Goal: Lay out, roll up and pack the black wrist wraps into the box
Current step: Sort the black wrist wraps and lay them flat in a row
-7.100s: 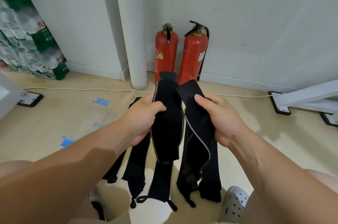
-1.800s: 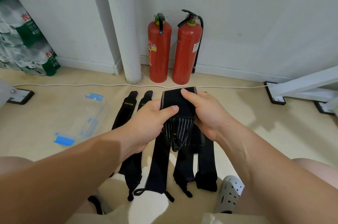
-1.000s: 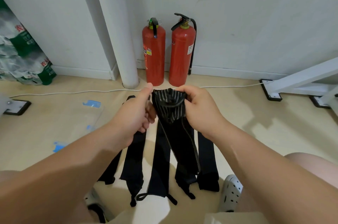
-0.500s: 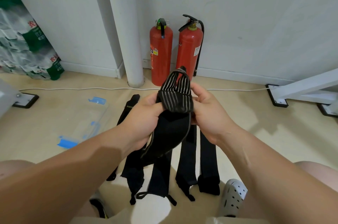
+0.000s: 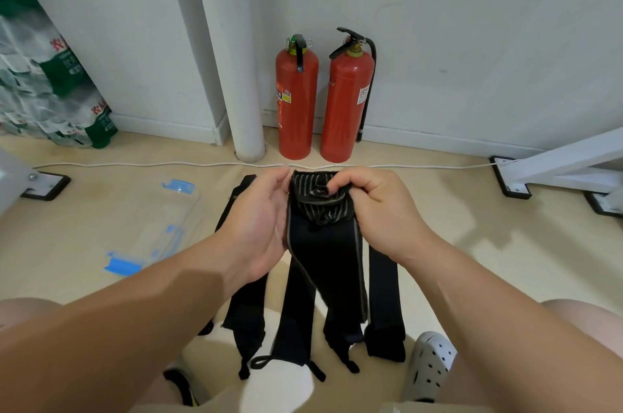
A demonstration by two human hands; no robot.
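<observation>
Nearest you, beside your grey shoe [image 5: 428, 365], the other black wrist wraps [image 5: 384, 294] lie flat on the floor [image 5: 505, 260], side by side and lengthwise. Laying out looks done for these.

Above them you hold the held wrap [image 5: 323, 244] off the floor, its tail hanging down. Your right hand [image 5: 381, 210] has curled fingers, thumb and forefinger pinching the striped top end, which is turned over into the first fold of a roll. Your left hand [image 5: 259, 220] keeps its fingers straight and together against the wrap's left edge.

Further left stands the clear box [image 5: 161, 220], nothing visibly packed in it. Judgement: rolling has barely begun; every wrap remains to be rolled and packed.
</observation>
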